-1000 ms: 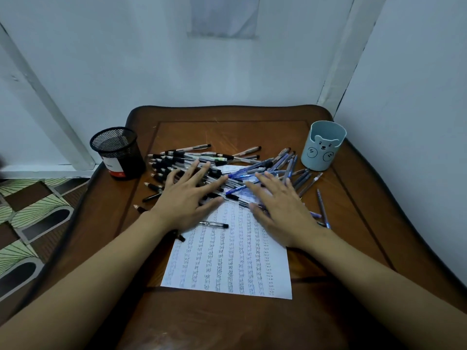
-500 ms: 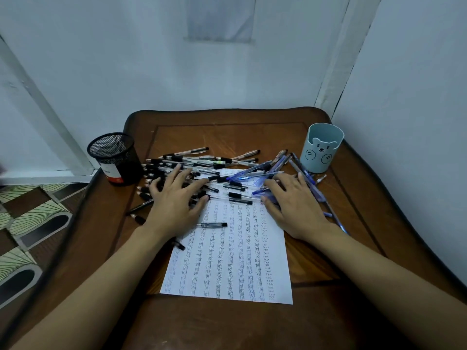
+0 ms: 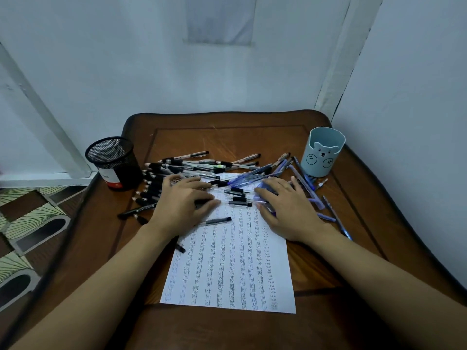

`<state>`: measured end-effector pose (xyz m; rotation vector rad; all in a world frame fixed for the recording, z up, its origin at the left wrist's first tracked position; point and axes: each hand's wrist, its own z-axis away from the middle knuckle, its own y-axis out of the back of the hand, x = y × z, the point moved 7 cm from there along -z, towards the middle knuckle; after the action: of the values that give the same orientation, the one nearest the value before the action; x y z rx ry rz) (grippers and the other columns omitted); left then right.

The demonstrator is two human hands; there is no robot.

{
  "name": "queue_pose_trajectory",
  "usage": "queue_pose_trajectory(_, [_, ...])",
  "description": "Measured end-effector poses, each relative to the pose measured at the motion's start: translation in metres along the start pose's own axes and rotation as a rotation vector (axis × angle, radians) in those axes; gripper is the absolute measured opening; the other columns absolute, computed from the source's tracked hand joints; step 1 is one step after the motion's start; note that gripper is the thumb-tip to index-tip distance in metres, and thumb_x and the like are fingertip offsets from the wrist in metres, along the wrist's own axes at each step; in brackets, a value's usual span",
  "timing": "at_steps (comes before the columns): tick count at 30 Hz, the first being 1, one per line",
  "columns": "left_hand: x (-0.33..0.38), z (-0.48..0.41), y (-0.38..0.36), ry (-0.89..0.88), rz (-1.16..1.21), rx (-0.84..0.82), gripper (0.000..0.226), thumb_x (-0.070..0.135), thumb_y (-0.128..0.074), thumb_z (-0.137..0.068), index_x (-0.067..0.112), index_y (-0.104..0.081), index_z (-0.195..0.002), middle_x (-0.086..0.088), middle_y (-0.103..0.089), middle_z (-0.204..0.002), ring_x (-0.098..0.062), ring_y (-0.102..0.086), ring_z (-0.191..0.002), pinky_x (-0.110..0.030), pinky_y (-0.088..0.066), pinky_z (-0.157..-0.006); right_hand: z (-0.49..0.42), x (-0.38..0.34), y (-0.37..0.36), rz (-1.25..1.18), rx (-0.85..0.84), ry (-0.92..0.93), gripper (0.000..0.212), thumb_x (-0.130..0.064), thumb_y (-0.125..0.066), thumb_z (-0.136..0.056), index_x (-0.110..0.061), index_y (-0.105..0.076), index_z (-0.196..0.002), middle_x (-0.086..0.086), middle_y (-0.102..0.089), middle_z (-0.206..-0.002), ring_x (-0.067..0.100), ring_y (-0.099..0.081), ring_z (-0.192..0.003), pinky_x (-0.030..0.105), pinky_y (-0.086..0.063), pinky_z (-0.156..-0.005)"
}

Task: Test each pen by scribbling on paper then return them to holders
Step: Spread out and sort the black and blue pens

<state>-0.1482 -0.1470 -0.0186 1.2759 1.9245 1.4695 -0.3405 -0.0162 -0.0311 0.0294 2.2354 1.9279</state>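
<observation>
Pens [image 3: 214, 170] lie heaped under my left hand [image 3: 180, 205], spread wide on the black ones; my right hand [image 3: 288, 205] spreads wide over the blue; I see paper [image 3: 227, 269] between both wrists.

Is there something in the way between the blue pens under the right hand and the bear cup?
Nothing visible blocks it. Between the right hand and the bear cup lie only more loose blue pens on the table; the cup stands upright with its mouth open.
</observation>
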Motion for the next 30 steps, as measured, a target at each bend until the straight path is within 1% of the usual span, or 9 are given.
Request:
queue_pose_trajectory(2, [-0.001,-0.003,0.004,-0.022,0.010,0.051,0.042,0.065,-0.055,-0.091,0.031,-0.079,-0.093,0.016,-0.071,-0.112,-0.011,-0.056,-0.126,-0.042,-0.021,-0.108,0.000,0.002,0.004,-0.037,0.045,-0.007,0.042,-0.036,-0.043,-0.102,-0.025,-0.056,-0.141,0.001,-0.046,-0.152,0.020,-0.033,-0.146,0.056,-0.010,-0.124])
queue_pose_trajectory(5, [0.010,-0.008,0.006,-0.051,0.065,-0.063,0.040,0.058,-0.053,-0.098,0.028,-0.071,-0.117,0.012,-0.065,-0.123,-0.014,-0.054,-0.127,-0.040,-0.018,-0.107,-0.006,0.000,0.010,-0.070,0.082,-0.017,0.046,-0.032,-0.042,-0.094,-0.021,-0.059,-0.136,0.004,-0.051,-0.145,0.023,-0.038,-0.142,0.054,-0.016,-0.124])
queue_pose_trajectory(8, [0.028,0.003,-0.005,-0.103,-0.055,-0.303,0.072,0.076,-0.016,-0.096,0.038,-0.044,-0.150,0.014,-0.040,-0.157,-0.011,-0.030,-0.148,-0.051,-0.012,-0.119,-0.012,-0.011,0.005,-0.102,0.010,-0.012,0.052,-0.041,-0.033,-0.104,-0.032,-0.036,-0.155,0.000,-0.027,-0.165,0.019,-0.015,-0.155,0.052,-0.004,-0.126])
queue_pose_trajectory(10, [0.031,0.015,-0.014,-0.118,-0.142,-0.368,0.075,0.080,-0.006,-0.095,0.043,-0.013,-0.160,0.014,-0.010,-0.169,-0.011,-0.003,-0.156,-0.058,-0.003,-0.122,-0.014,-0.018,-0.004,-0.037,-0.073,0.019,0.055,-0.051,-0.021,-0.108,-0.040,-0.012,-0.161,-0.006,-0.002,-0.171,0.014,0.008,-0.157,0.054,0.008,-0.125])
queue_pose_trajectory(12, [0.027,0.019,-0.016,-0.097,-0.162,-0.366,0.070,0.079,-0.004,-0.096,0.048,0.000,-0.159,0.016,0.003,-0.168,-0.009,0.006,-0.156,-0.060,0.002,-0.121,-0.015,-0.020,-0.009,0.029,-0.112,0.042,0.054,-0.053,-0.014,-0.108,-0.044,-0.004,-0.160,-0.007,0.005,-0.170,0.013,0.016,-0.155,0.056,0.012,-0.123])
queue_pose_trajectory(17, [0.011,0.005,-0.008,-0.030,-0.097,-0.215,0.056,0.072,-0.018,-0.099,0.055,-0.038,-0.148,0.021,-0.034,-0.160,-0.011,-0.028,-0.150,-0.054,-0.019,-0.115,-0.009,-0.005,-0.004,0.017,-0.061,-0.019,0.051,-0.054,-0.026,-0.107,-0.043,-0.028,-0.157,-0.005,-0.015,-0.170,0.017,-0.006,-0.157,0.058,-0.001,-0.124])
queue_pose_trajectory(22, [0.002,-0.008,-0.005,0.009,-0.073,-0.086,0.044,0.061,-0.047,-0.099,0.040,-0.065,-0.132,0.017,-0.065,-0.127,-0.012,-0.055,-0.119,-0.047,-0.029,-0.102,-0.006,0.001,0.003,0.031,0.077,-0.038,0.036,-0.045,-0.048,-0.104,-0.028,-0.060,-0.134,0.005,-0.051,-0.147,0.026,-0.042,-0.137,0.053,-0.029,-0.115])
queue_pose_trajectory(25, [0.002,-0.016,-0.004,-0.002,-0.095,-0.096,0.039,0.058,-0.052,-0.097,0.038,-0.068,-0.127,0.015,-0.064,-0.116,-0.015,-0.056,-0.112,-0.048,-0.029,-0.098,-0.006,0.003,0.003,0.019,0.046,-0.039,0.035,-0.043,-0.045,-0.105,-0.026,-0.056,-0.134,0.004,-0.047,-0.147,0.025,-0.041,-0.137,0.050,-0.030,-0.114])
queue_pose_trajectory(30, [-0.001,-0.017,0.002,-0.033,-0.162,-0.075,0.033,0.049,-0.058,-0.098,0.041,-0.063,-0.129,0.006,-0.061,-0.109,-0.021,-0.059,-0.104,-0.053,-0.030,-0.094,-0.006,0.006,0.006,-0.006,-0.004,-0.015,0.039,-0.040,-0.038,-0.108,-0.027,-0.047,-0.143,-0.007,-0.039,-0.157,0.014,-0.025,-0.149,0.059,-0.014,-0.122])
